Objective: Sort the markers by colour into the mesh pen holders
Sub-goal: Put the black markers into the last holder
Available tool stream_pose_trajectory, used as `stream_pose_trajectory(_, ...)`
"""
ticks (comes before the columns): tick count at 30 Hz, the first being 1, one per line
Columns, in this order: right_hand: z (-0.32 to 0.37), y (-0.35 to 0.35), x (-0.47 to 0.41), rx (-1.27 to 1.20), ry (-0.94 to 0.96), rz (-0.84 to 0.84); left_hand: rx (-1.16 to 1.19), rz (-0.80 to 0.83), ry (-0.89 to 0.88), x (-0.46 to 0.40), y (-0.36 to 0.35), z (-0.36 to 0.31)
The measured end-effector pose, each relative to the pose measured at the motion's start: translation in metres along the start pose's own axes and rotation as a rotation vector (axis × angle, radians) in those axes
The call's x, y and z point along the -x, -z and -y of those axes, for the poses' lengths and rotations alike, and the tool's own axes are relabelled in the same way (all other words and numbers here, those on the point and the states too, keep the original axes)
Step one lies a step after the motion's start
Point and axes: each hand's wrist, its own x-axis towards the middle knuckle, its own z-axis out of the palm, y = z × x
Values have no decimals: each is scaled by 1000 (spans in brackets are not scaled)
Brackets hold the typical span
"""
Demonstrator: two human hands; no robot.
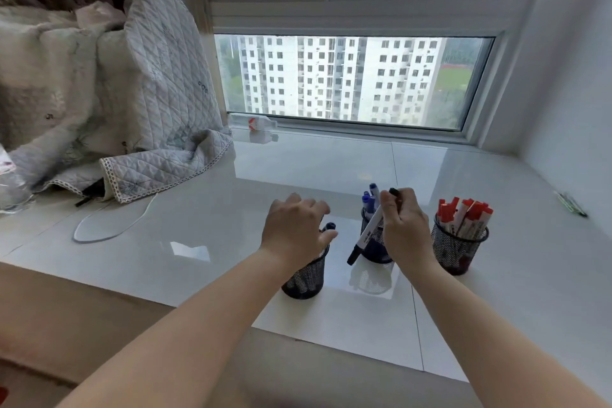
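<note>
- While the right hand holds one black marker slanted, cap end low, over the middle holder, the sorting looks nearly done.
- Its fingers are closed tight around the marker's white body, and a second dark tip pokes up above the hand. I cannot tell if that is another marker.
- The middle holder has blue markers standing in it, so I think the black one does not belong there.
- The left hand rests over the left holder. Its fingers are curled loosely, and I cannot tell if they grip anything. One dark cap peeks out just beside them.
- The right holder is full of red markers and stands apart from both hands.
- No loose markers lie on the white surface near the holders.
- Next, I think the right hand must carry the black marker across to the left holder.
- The left hand needs to move off the rim first, so the marker can drop in cap up or cap down without bumping.
</note>
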Motion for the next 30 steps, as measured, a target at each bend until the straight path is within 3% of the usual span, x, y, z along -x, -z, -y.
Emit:
stream_pose_trajectory(6, 2, 0, 6, 83, 29, 76, -178, 114, -53, -10, -11, -7)
stream_pose_trajectory(11, 2, 2, 7, 89, 27, 123, -127, -58, -37, -9, 1, -6)
stream_pose_trajectory(14, 5, 2, 7, 31, 24, 101, 120, -266, 37, -6, 28, 0)
stream_pose_trajectory(18, 17, 4, 1, -120, -24, 29, 397, -443, 289, -2, 58, 26)
stream_pose_trajectory(23, 28, 7, -6, -410, -208, -135, 955, -523, 802, 1, 66, 63)
stream_pose_trajectory(26, 31, 4, -7, -641, -398, -34, 1294, -531, 978, 8, 57, 72)
stream_pose_trajectory(30, 29, -7, -3, -857, -573, 160, 1487, -498, 998, 24, 42, 75)
